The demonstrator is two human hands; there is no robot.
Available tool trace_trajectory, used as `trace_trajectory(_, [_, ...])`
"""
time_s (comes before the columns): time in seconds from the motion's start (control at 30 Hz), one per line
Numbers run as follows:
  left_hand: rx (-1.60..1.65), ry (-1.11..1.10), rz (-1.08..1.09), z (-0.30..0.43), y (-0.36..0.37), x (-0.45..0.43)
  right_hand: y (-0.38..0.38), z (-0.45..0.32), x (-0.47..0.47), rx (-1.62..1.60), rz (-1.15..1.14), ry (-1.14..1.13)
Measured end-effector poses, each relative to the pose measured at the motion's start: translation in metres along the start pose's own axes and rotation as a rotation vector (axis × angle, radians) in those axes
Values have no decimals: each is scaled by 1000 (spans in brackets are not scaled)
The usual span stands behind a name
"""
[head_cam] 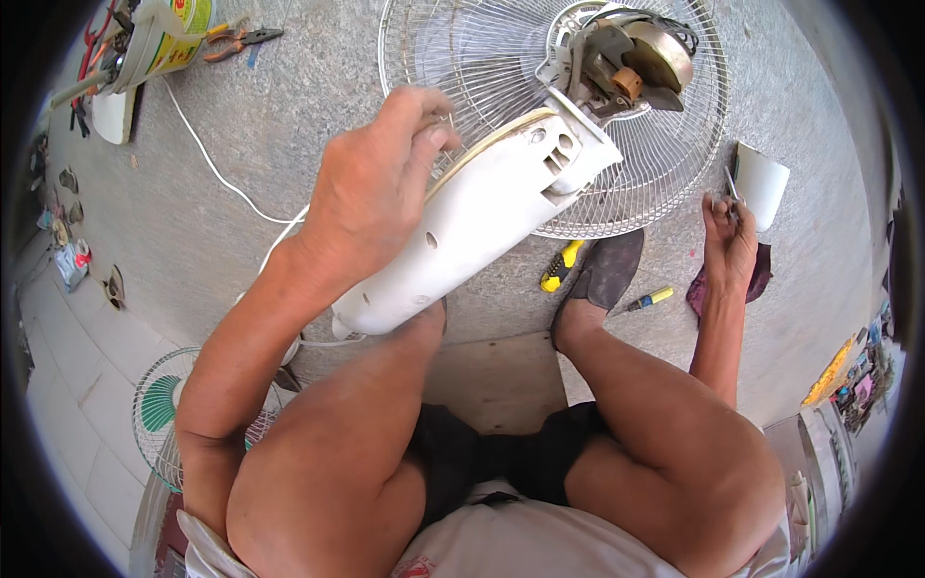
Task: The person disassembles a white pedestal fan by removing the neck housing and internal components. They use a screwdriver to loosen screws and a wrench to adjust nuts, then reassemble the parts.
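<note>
Across my left knee lies the white plastic body of an electric fan, tilted up to the right, with its motor and round wire grille beyond. My left hand is raised over the body's left edge, fingers curled near the grille; whether it holds something small cannot be told. Low at the right, my right hand pinches a thin, pale metal piece beside a white plastic cover on the floor. A dark red cloth lies beneath the right wrist.
A yellow-black screwdriver handle and a smaller screwdriver lie near my right shoe. Orange-handled pliers lie beside a tool bucket at upper left. A white cord crosses the floor. Another fan stands at lower left.
</note>
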State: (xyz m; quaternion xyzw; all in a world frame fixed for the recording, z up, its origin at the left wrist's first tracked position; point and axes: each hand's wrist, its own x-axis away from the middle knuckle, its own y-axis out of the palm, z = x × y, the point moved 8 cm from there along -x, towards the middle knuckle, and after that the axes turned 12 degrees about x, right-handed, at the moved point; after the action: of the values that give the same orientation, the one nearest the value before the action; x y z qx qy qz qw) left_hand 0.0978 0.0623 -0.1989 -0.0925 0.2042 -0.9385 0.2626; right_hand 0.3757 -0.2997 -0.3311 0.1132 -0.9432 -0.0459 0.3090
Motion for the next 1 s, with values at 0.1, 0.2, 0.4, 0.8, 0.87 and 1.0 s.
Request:
trace_trajectory(0.1, [48,52,22,5,-2,-5,7,-14,18,31,37,-41])
trace_trajectory(0.2, [132,-44,24,6,-4,-3,29,-18,43,119,10,-71])
trace_trajectory(0.4, [335,-115,107,12,0,-6,104,6,81,197,-294,67])
trace_trajectory(0.8, [386,-223,145,0,24,-14,145,19,99,311,-413,140])
trace_trajectory(0.87, [345,-186,126,4,26,-15,145,19,99,322,-407,137])
trace_trajectory(1.0, [253,-115,90,10,30,-16,144,19,98,345,-403,144])
